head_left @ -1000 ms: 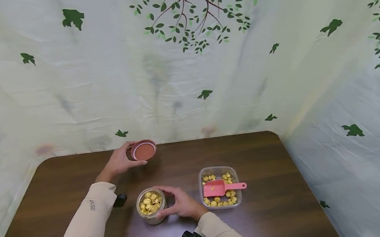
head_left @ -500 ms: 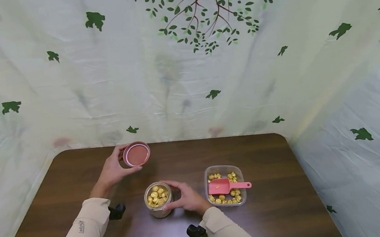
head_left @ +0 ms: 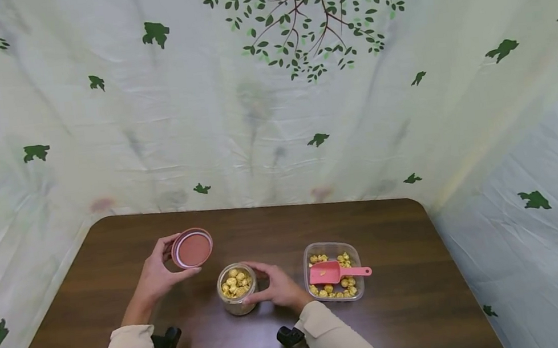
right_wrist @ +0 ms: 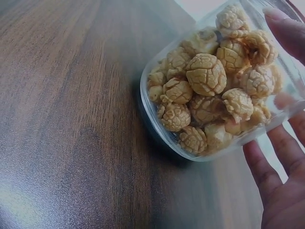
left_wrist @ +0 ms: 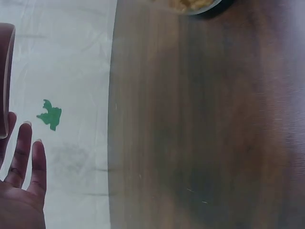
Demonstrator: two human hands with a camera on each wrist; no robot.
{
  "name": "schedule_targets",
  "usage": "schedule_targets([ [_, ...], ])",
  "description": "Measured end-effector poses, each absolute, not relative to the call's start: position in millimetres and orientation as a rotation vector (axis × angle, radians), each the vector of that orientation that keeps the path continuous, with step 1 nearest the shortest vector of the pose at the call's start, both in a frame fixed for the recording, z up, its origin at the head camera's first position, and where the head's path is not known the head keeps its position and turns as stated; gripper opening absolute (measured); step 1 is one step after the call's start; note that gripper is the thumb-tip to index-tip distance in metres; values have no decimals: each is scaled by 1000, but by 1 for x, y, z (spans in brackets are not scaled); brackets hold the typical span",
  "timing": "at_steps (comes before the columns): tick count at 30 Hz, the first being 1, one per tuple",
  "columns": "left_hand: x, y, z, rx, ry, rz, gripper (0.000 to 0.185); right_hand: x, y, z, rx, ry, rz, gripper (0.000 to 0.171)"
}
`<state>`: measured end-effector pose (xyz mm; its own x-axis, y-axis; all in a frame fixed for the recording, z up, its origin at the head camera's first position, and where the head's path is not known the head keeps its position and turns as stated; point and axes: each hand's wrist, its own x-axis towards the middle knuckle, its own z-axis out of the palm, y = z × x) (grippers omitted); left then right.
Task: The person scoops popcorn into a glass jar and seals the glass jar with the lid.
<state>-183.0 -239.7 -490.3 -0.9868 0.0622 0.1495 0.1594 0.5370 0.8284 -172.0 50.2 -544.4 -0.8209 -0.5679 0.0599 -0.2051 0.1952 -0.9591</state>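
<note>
A clear jar [head_left: 239, 306] holding caramel popcorn [right_wrist: 206, 74] stands on the table, its mouth uncovered. My right hand [head_left: 282, 285] grips the jar from the right, thumb and fingers on either side of it. Up and to the left of the jar, my left hand [head_left: 153, 277] holds a reddish-pink round lid [head_left: 193, 249] by its edge, its inner face turned toward the head camera. At the left border of the left wrist view, the lid [left_wrist: 5, 78] shows only as a strip beside the fingers [left_wrist: 37, 164].
To the right of the jar sits a clear square plastic container [head_left: 337, 299] with more popcorn [head_left: 344, 259] in it. Lying across that container is a pink scoop [head_left: 326, 272], its handle over the right rim. A white leaf-printed sheet [head_left: 255, 142] hangs behind the brown table [head_left: 404, 320].
My left hand has brought the lid down and nearer to me. The right hand keeps its grip on the jar. The head view has shifted a little.
</note>
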Motion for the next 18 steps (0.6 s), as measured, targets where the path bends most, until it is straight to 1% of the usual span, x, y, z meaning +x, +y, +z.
schedule_targets([
  [8, -146, -242, -497, -175, -2601, -1447, 87, -171, 49, -544, -700, 2130, -1695, 73],
  [18, -111, -235, -507, -158, -2364, -1695, 82, -170, 49, -543, -712, 2134, -1689, 74],
])
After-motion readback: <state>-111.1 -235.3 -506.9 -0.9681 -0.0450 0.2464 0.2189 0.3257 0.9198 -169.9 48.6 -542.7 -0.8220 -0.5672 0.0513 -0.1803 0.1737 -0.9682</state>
